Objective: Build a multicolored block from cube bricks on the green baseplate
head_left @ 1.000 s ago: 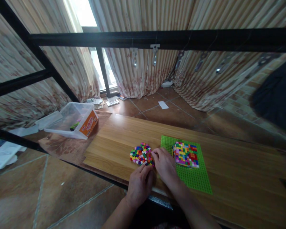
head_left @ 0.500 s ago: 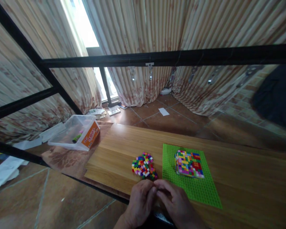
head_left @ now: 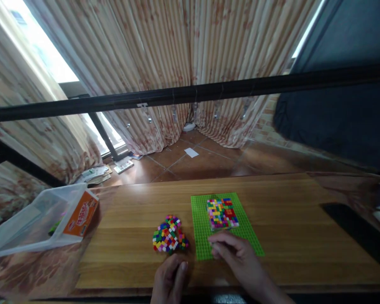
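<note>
Over the near part of a green studded baseplate [head_left: 202, 249], my right hand [head_left: 237, 255] pinches a tiny piece that looks like a small brick; its colour is blurred. Just beyond those fingertips sits a flat block of many coloured bricks [head_left: 222, 213], fixed on the plate. My left hand [head_left: 170, 278] rests at the table's front edge with fingers curled and thumb pressed in; whatever it may hold is hidden. Right beyond it lies a loose heap of small coloured bricks [head_left: 167, 236], left of the baseplate.
A clear plastic bin [head_left: 47, 228] with an orange label stands at the left end of the wooden table [head_left: 129, 223]. On the right lies a dark flat object [head_left: 354, 228]. A black rail [head_left: 177, 95] crosses beyond the table, before the curtains [head_left: 151, 55].
My hands were together in front of the brick heap; now they are apart, the right one over the baseplate beside the brick block. The view has swung to the right.
</note>
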A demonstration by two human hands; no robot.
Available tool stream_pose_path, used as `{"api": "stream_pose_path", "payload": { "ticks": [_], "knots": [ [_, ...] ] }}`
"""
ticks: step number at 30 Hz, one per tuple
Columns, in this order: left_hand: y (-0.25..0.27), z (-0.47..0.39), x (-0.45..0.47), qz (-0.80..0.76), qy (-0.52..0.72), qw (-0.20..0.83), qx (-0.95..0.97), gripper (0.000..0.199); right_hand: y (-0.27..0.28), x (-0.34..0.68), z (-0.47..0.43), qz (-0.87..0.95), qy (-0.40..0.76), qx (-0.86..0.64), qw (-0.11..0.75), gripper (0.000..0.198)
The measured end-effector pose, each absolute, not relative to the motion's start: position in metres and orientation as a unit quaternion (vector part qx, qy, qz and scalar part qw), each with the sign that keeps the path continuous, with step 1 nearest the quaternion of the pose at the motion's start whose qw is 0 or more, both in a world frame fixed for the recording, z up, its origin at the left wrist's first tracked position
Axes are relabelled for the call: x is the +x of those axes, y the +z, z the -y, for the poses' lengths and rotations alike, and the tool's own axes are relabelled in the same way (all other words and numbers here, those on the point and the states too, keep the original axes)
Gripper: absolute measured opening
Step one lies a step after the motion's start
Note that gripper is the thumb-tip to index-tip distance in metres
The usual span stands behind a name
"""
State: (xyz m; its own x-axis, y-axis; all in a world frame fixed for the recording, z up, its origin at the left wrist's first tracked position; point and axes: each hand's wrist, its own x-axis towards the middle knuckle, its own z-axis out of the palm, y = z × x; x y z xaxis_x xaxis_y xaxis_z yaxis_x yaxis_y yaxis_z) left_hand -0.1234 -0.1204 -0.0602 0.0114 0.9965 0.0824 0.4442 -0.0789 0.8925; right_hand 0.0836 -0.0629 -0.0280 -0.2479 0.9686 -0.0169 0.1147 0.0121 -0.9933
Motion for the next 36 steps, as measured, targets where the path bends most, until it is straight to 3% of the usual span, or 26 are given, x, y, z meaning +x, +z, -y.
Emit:
{"api": "stream_pose_path", "payload": {
  "ticks": [8,19,29,36],
  "knots": [
    [-0.062,0.117,-0.123,-0.593,0.384,0.343,0.619,0.031,-0.025,0.138,0.026,0.614,0.293,-0.599,0.423,0.025],
    [-0.060,0.117,-0.122,-0.615,0.372,0.328,0.614,0.031,-0.043,0.117,0.006,0.673,0.131,-0.562,0.463,0.015],
    [-0.058,0.116,-0.119,-0.622,0.375,0.313,0.613,0.030,-0.052,0.118,-0.003,0.601,0.246,-0.575,0.497,0.008],
    [-0.056,0.117,-0.118,-0.622,0.362,0.316,0.618,0.026,-0.058,0.116,-0.008,0.501,0.377,-0.576,0.525,0.018]
  ]
}}
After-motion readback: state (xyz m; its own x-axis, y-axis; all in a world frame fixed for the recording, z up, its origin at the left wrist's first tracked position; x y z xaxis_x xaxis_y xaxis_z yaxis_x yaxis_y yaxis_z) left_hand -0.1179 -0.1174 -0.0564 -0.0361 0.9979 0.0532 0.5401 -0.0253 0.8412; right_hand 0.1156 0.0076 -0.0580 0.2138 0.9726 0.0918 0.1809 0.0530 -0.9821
